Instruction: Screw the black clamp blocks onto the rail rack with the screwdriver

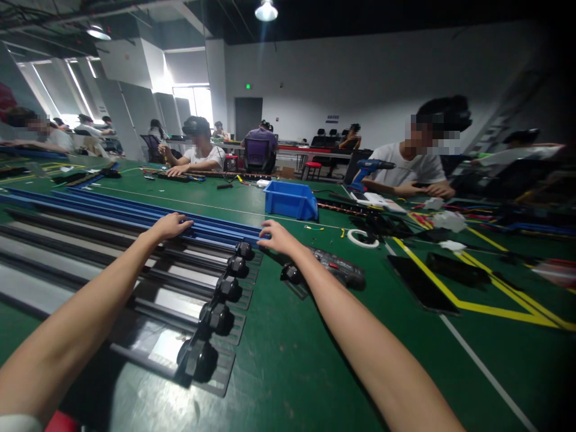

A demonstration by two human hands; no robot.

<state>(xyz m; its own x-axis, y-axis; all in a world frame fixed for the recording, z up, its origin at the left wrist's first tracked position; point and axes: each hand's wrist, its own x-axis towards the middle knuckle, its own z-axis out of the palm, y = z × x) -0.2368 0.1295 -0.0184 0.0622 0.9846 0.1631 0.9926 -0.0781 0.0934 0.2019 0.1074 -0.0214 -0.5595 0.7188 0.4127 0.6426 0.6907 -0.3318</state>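
Observation:
Both my arms reach forward over a green table [288, 360]. My left hand [171, 226] rests palm down on a stack of long blue rails [112, 210], its fingers curled over the top edge. My right hand [276, 236] touches the near end of those blue rails with its fingers bent. Below them lie several long black and silver rails [90, 270], each ending in a black knob [216, 318] on a ribbed end plate. One loose black knob [291, 274] lies just under my right wrist.
A cordless screwdriver [339, 267] lies right of my right arm. Behind it stand a blue bin [290, 200], a roll of white tape [363, 238] and a dark tablet [420, 282]. Yellow and white tape lines cross the table. Other people sit at the far side.

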